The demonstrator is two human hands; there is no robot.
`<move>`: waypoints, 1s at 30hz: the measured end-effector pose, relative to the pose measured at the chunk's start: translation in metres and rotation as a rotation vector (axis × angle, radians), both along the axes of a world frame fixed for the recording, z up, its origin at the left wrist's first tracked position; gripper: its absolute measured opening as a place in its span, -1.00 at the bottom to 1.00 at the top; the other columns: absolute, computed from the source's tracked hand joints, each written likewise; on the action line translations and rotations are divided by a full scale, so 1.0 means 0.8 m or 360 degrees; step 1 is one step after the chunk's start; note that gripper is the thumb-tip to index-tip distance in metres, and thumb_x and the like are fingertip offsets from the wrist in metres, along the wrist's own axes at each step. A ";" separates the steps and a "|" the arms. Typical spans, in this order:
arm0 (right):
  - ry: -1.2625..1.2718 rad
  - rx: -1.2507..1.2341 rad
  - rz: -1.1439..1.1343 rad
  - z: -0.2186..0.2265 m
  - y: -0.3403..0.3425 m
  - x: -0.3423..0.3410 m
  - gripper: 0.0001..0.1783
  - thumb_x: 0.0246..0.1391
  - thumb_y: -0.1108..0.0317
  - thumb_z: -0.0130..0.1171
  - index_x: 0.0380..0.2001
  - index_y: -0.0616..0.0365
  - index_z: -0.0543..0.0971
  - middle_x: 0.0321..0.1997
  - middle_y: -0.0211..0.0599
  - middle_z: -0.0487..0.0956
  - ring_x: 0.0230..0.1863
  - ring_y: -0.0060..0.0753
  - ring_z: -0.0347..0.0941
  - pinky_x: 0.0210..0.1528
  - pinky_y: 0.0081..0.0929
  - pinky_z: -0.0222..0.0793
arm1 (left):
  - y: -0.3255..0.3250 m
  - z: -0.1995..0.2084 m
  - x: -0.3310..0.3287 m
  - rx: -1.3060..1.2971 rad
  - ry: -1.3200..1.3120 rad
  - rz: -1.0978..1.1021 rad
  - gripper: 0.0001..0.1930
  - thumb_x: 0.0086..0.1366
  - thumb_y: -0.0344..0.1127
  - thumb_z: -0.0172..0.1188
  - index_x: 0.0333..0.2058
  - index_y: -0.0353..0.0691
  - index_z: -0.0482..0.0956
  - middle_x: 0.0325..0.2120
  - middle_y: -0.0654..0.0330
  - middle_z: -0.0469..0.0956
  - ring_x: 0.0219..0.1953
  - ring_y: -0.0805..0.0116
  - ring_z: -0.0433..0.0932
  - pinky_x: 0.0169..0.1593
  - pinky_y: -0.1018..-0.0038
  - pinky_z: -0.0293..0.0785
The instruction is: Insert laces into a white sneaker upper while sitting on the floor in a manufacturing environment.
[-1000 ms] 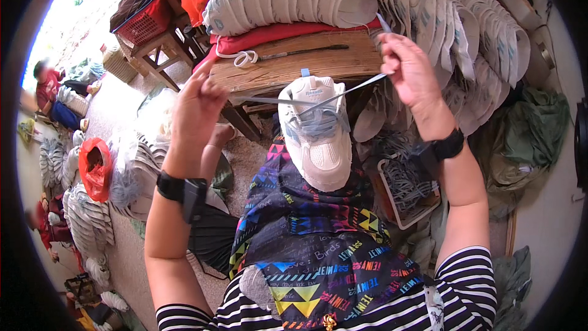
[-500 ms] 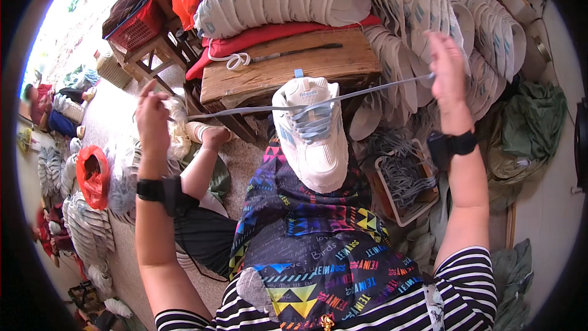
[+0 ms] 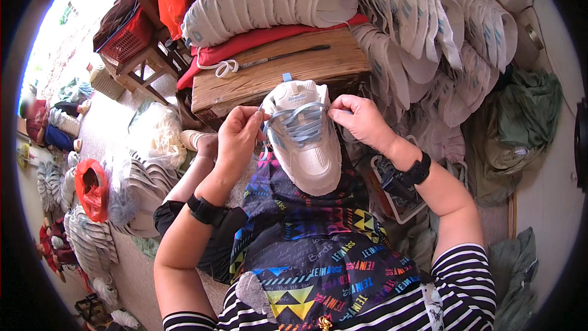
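Note:
A white sneaker upper [image 3: 311, 168] with blue trim stands in front of me, toe toward me, against the edge of a wooden bench [image 3: 275, 79]. A light blue shoelace [image 3: 303, 127] crosses back and forth up its front. At the upper's left edge my left hand [image 3: 241, 135] pinches one part of the lace between thumb and finger. My right hand [image 3: 361, 121] is closed at the right edge, thumb and finger pressed together on the lace by the eyelets. The lace's ends are hard to make out.
On the bench lie a thin dark tool [image 3: 285, 56] with a white cord loop [image 3: 226, 68] and a red cloth [image 3: 245, 45]. Stacked shoe uppers [image 3: 269, 6] fill the back, with more hanging bundles [image 3: 404, 18] at right. A white-rimmed tray [image 3: 401, 213] sits below my right forearm.
Both hands have come inward from wide apart to the upper's two sides. The lace, stretched straight out sideways before, now lies close over the top of the upper.

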State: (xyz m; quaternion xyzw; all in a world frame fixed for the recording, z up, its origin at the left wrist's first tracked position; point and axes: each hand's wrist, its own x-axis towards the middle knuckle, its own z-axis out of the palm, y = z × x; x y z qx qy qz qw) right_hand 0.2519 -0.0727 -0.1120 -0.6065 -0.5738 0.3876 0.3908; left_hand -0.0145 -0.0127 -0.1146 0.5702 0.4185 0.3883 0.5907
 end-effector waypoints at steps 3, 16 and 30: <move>0.0048 -0.0086 0.0057 0.002 0.000 0.005 -0.87 0.15 0.40 0.14 -0.37 0.26 0.55 -0.41 -0.56 0.51 -0.33 -0.73 0.34 -0.22 -0.63 0.31 | 0.004 -0.002 -0.001 0.0029 0.0099 0.0018 -0.83 0.42 -0.27 0.03 -0.22 -0.26 0.45 -0.34 0.25 0.60 -0.54 0.67 0.37 -0.45 0.71 0.30; -0.0047 -0.0042 0.0136 0.015 0.017 0.013 -0.86 0.01 0.37 0.17 -0.47 0.24 0.52 -0.49 -0.44 0.47 -0.43 -0.63 0.34 -0.35 -0.55 0.29 | -0.003 0.014 0.009 -0.0129 0.0441 -0.0219 -0.84 0.40 -0.28 0.06 -0.31 -0.25 0.44 -0.53 0.27 0.57 -0.64 0.68 0.35 -0.57 0.74 0.25; -0.1261 0.0906 0.0331 0.038 0.013 -0.002 -0.87 -0.04 0.33 0.17 -0.44 0.11 0.46 -0.40 -0.29 0.46 -0.26 -0.18 0.45 -0.19 -0.26 0.35 | 0.001 0.012 0.019 0.0524 0.0958 -0.0148 -0.94 0.23 -0.45 0.08 -0.41 -0.31 0.46 -0.65 0.21 0.51 -0.59 0.43 0.50 -0.50 0.50 0.39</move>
